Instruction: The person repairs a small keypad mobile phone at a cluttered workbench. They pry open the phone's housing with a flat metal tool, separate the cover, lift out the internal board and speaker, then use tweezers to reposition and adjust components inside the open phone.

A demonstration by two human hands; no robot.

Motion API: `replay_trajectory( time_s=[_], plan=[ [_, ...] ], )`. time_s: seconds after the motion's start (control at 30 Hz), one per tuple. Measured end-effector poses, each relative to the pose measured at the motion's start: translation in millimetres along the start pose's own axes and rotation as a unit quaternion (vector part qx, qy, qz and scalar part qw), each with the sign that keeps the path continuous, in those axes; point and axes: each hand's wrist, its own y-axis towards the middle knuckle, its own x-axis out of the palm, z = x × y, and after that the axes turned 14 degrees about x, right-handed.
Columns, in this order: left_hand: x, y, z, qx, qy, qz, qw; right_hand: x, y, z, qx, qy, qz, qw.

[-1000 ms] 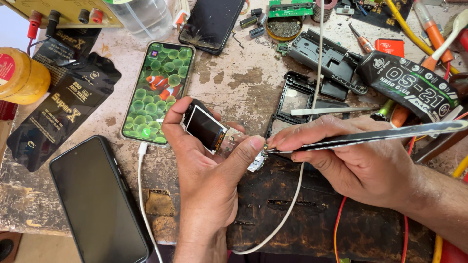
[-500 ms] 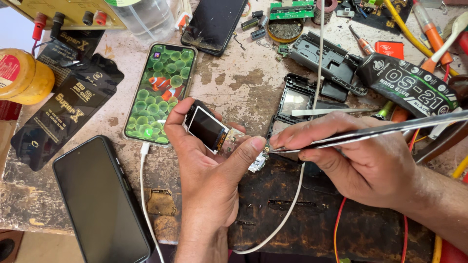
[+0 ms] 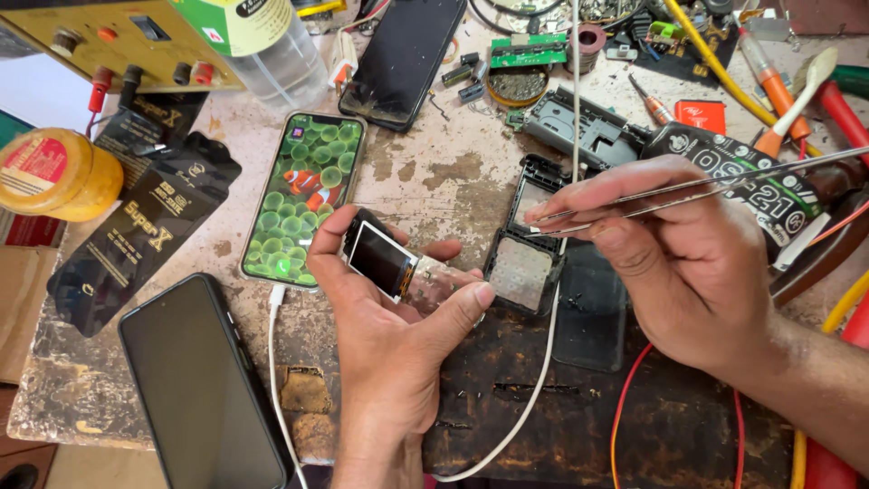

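Head view: right hand pinching tweezers, now lifted away from small display module clamped in left hand above bench; probing paused, tips hover over black keypad frame.

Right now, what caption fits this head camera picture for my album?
Left hand holds a small screen module while right hand holds tweezers above a cluttered workbench.
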Motion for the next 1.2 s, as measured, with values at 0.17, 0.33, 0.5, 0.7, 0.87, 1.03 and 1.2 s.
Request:
replay_trajectory(
  time_s=[0.17,0.33,0.5,0.7,0.87,1.03,1.2],
  plan=[
    [3.4,2.4,-0.4,0.027,0.043,0.019,0.999,-1.6,0.9,2.4,0.012,0.002,0.015,1.0],
    [5.4,3.3,2.3,0.041,0.084,0.019,0.995,-2.0,6.4,4.1,-0.007,0.057,0.017,0.998],
    [4.6,1.1,2.2,0.062,0.114,-0.001,0.992,-14.5,10.7,-5.3,0.027,-0.016,0.055,0.998],
    [0.9,4.7,-10.1,0.082,0.07,-0.014,0.994,-17.1,26.1,-11.0,0.015,-0.36,0.078,0.929],
    [-6.1,3.8,-20.4,0.115,-0.005,-0.026,0.993,-8.9,24.6,0.9,-0.005,-0.372,0.067,0.926],
    [-9.1,5.0,-28.2,0.123,0.031,-0.018,0.992,-19.2,29.8,0.4,-0.044,-0.395,0.1,0.912],
    [-11.4,6.0,-27.5,0.147,-0.003,-0.024,0.989,-52.4,33.3,-5.3,-0.047,-0.46,0.158,0.873]
  ],
)
